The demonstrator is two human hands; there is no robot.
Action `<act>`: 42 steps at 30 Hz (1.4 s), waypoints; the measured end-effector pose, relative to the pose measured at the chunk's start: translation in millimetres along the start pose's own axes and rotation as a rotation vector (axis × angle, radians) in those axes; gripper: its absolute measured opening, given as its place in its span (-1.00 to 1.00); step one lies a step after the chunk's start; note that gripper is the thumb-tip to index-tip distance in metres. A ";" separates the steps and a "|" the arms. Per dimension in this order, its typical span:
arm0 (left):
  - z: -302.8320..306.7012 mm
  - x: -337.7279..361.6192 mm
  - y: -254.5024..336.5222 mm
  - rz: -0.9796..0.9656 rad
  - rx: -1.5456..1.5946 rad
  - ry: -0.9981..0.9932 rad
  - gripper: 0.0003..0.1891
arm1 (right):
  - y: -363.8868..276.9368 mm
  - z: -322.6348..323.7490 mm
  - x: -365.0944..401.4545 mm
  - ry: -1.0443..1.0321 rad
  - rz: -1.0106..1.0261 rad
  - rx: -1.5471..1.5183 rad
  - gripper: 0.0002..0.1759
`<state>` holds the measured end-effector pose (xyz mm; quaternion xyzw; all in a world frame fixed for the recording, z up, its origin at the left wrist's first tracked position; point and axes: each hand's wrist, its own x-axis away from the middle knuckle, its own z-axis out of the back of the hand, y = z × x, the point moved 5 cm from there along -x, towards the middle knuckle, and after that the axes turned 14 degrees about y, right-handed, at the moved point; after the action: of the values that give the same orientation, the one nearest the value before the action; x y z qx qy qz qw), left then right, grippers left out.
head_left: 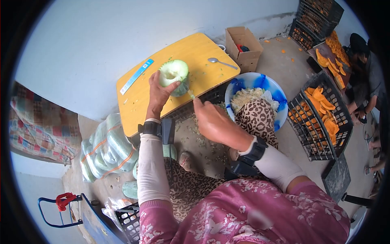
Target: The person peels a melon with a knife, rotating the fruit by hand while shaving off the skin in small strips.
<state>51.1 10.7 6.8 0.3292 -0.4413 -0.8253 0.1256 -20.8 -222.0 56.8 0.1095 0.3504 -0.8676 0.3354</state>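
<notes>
My left hand (161, 92) grips a pale green melon (178, 69) at the near edge of a low yellow table (199, 49). The melon is tilted, with its cut end up and a hollow in its middle; its far side is hidden. My right hand (217, 123) is closed in a fist just right of the melon, over the table's near edge. From the fist a small pale tool (191, 94) points at the melon's side; its kind is hard to make out. On the table lie a metal spoon (222, 63) and a blue-and-white strip (137, 76).
A blue-and-white basin (281, 95) with pale shredded scraps stands to the right, by my knee. Beyond it is a black crate (310, 140) of orange squash pieces. Bagged melons (109, 148) lie left; a cardboard box (248, 49) stands behind. A person (367, 77) sits far right.
</notes>
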 end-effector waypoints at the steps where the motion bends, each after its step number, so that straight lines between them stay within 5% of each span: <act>1: -0.1 0.8 -0.8 0.009 0.035 -0.004 0.05 | 2.6 3.9 2.9 -0.030 -0.011 -0.014 -0.60; 3: 2.4 2.7 -1.5 0.024 0.051 -0.012 0.05 | 10.8 7.7 6.8 -0.108 -0.034 -0.081 -0.56; 12: 3.0 5.0 7.7 0.036 0.013 -0.002 0.03 | 25.9 0.6 -15.7 0.293 0.120 -0.291 -0.53; 19: 2.0 2.9 4.9 0.022 0.035 -0.031 0.02 | 53.1 10.9 -22.0 0.323 -0.119 -0.167 -0.58; 25: 2.3 4.6 6.7 0.024 0.026 -0.022 0.02 | 37.5 3.7 -19.4 0.362 0.037 -0.290 -0.54; 42: 1.1 1.6 2.9 0.072 0.004 -0.060 0.12 | 41.0 -20.8 -17.8 0.321 0.044 -0.263 -0.47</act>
<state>49.0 9.0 8.8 0.2885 -0.4580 -0.8288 0.1415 18.6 -220.5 27.3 0.2092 0.5072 -0.7781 0.3059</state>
